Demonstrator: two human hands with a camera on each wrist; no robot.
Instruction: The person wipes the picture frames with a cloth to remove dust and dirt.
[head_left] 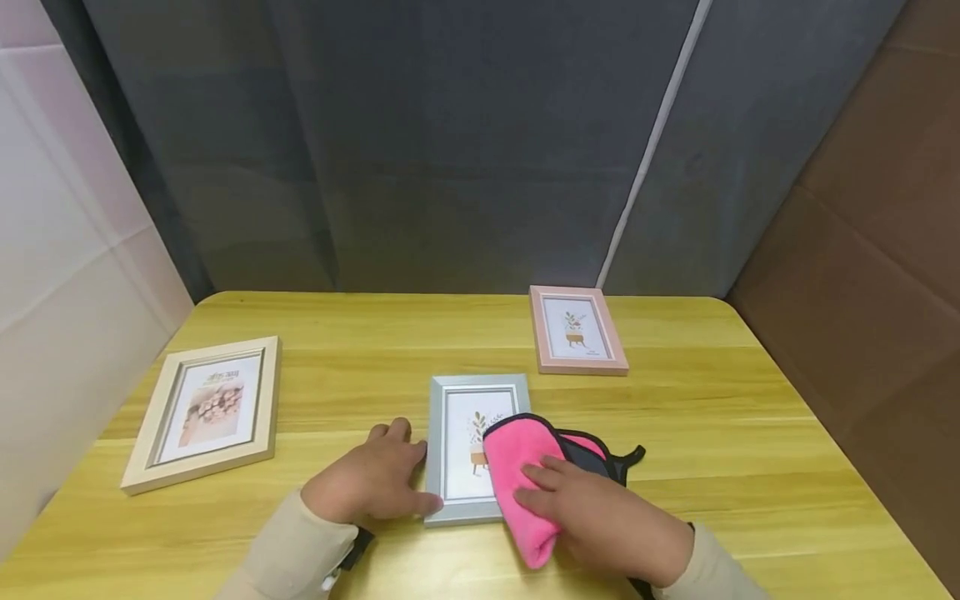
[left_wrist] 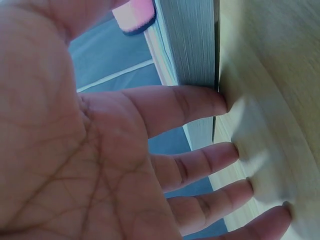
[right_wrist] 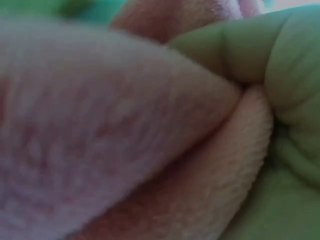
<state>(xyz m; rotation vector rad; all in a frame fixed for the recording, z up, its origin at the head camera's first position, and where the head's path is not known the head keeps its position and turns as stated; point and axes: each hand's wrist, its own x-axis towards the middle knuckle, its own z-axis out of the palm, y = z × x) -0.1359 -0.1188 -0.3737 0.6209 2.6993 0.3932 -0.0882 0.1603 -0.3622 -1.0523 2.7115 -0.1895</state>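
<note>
A silver-grey picture frame (head_left: pixel 439 450) lies face up on the table in the head view, with a potted-plant print inside. Beside its left edge is my left hand (head_left: pixel 378 479), the thumb at the lower left corner. The left wrist view shows fairly straight fingers (left_wrist: pixel 185 102), the index finger touching the frame's side (left_wrist: pixel 192 45) and the fingertips down on the wood. My right hand (head_left: pixel 600 512) grips a folded pink cloth (head_left: pixel 517 458) with dark edging, which covers the frame's right part. Close up in the right wrist view, the cloth (right_wrist: pixel 100 125) is bunched against the palm.
A cream picture frame (head_left: pixel 267 417) lies to the left on the wooden table (head_left: pixel 360 333). Toward the back right is a pink picture frame (head_left: pixel 584 367). Behind the table hangs a dark grey curtain (head_left: pixel 450 150), with a brown panel (head_left: pixel 885 275) on the right.
</note>
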